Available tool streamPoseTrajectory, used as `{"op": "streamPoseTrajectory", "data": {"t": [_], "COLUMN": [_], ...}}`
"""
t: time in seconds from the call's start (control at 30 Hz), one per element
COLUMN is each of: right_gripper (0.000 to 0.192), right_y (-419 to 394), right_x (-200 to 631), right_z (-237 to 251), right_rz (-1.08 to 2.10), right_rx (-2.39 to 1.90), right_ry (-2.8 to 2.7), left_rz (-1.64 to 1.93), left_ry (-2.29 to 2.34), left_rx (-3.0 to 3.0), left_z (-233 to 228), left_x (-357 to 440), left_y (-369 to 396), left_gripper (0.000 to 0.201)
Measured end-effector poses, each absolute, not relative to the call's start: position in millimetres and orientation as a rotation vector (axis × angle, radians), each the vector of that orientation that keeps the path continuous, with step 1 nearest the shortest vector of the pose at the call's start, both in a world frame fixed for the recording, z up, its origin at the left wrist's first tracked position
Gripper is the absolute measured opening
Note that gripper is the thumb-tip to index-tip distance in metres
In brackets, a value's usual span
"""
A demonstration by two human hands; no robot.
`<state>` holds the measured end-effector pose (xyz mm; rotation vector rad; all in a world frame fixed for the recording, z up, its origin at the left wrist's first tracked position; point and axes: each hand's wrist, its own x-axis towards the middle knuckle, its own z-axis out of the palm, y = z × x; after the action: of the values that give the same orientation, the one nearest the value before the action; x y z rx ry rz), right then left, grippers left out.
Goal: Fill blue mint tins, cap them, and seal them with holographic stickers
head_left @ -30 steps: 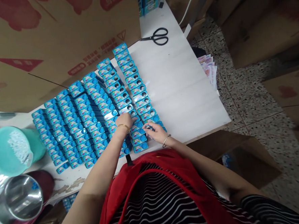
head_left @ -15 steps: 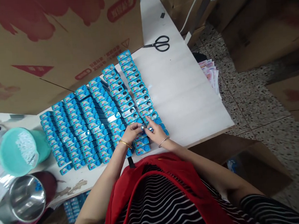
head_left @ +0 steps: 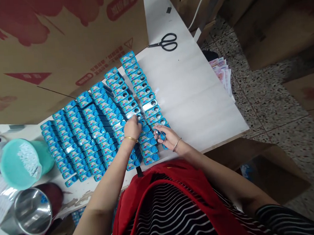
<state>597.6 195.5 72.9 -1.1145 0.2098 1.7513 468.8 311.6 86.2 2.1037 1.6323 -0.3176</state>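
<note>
Rows of small blue rectangular tins [head_left: 95,122] stand packed on the white table [head_left: 195,94]. Many tins carry a blue round piece at one end of the top; in the two right-hand rows several show a dark or silvery round opening there. My left hand [head_left: 133,128] is down at a tin in the second row from the right, fingers bunched near its round opening; whatever they pinch is hidden. To its right, my right hand [head_left: 169,136] is curled palm up around small shiny blue pieces [head_left: 161,135], seemingly round caps, over the front of the rightmost row.
A large cardboard box [head_left: 69,41] stands behind the tins. Black scissors [head_left: 168,42] lie at the far side. On the left are a green bucket [head_left: 12,161] holding white bits and a metal pot [head_left: 32,212]. An open carton [head_left: 271,167] sits below the table's right edge.
My two hands, close together before, have parted. The left moved up and left onto a tin; the right turned palm up and shifted slightly right, its blue pieces now showing.
</note>
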Motion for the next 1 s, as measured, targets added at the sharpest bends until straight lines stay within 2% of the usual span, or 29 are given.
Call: {"op": "streamPoseTrajectory", "data": {"t": [0.23,0.33,0.5,0.6,0.7,0.87,1.0], "right_gripper": [0.025,0.023,0.032,0.039,0.045,0.046,0.042], "right_y": [191,190,190,191,193,199,205], "right_x": [603,604,603,599,595,585,579], "right_z": [77,77,75,76,76,73,72], "right_rz": [1.768,1.783,1.836,1.829,1.772,1.626,1.592], "right_rx": [-1.069,-1.004,-0.968,-0.997,-1.063,-1.119,-1.109], "right_ry": [0.217,0.153,0.018,-0.011,0.027,0.129,0.18], "left_rz": [-0.434,-0.535,-0.874,-0.938,-0.746,-0.005,0.19], "left_ry": [1.528,1.62,1.628,1.61,1.613,1.274,1.17], "left_rx": [2.192,2.108,1.984,1.968,2.021,1.878,1.813], "left_z": [85,84,78,78,86,101,102], "left_x": [479,477,479,481,479,469,460], "left_y": [312,319,348,358,344,289,269], "left_gripper": [0.016,0.025,0.044,0.043,0.032,0.029,0.021]}}
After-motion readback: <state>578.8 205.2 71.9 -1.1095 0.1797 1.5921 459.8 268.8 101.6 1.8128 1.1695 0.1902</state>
